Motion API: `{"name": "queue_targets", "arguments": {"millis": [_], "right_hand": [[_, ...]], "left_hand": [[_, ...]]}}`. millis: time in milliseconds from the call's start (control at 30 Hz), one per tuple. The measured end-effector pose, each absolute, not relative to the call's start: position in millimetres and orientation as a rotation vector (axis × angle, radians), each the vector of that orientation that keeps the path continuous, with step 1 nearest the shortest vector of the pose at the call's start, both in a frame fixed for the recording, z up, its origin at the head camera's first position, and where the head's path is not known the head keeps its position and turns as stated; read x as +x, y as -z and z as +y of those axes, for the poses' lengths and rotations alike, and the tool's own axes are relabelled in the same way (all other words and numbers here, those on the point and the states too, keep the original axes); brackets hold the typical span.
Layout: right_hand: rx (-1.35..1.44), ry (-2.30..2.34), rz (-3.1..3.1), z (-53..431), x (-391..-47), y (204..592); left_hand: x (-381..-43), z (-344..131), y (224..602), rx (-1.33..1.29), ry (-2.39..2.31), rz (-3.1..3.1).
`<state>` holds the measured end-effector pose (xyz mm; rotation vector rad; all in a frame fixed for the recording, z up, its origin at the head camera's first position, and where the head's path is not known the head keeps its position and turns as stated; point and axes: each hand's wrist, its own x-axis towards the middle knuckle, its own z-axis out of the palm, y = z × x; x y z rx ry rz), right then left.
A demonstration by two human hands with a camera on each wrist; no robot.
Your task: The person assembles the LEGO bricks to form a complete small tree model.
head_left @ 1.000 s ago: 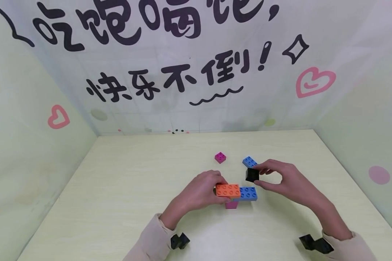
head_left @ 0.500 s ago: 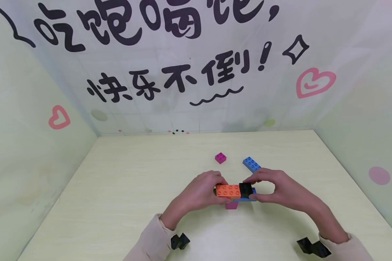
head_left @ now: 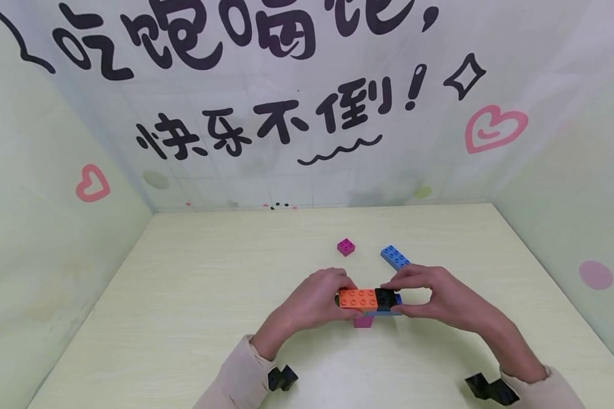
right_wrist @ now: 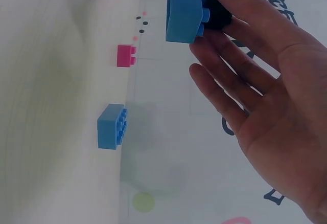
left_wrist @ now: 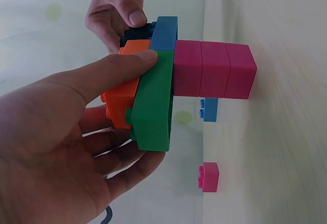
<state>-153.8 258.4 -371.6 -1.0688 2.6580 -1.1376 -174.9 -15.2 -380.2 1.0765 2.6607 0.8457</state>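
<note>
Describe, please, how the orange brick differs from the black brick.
The orange brick is bright and longer; the black brick is dark and shorter. The left hand grips the orange brick's end of the build; the right hand pinches the black brick. Both sit side by side atop the build.

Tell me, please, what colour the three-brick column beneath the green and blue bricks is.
The column is deep pink, seen best in the left wrist view.
</note>
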Motion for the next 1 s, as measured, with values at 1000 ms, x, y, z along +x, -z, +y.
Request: {"name": "queue_targets", "arguments": {"millis": [1000], "right_hand": [[-1.100,1.245,2.674,243,-154,372]], "left_hand": [[-176,-16,379,1.114,-0.817,2.666]]}}
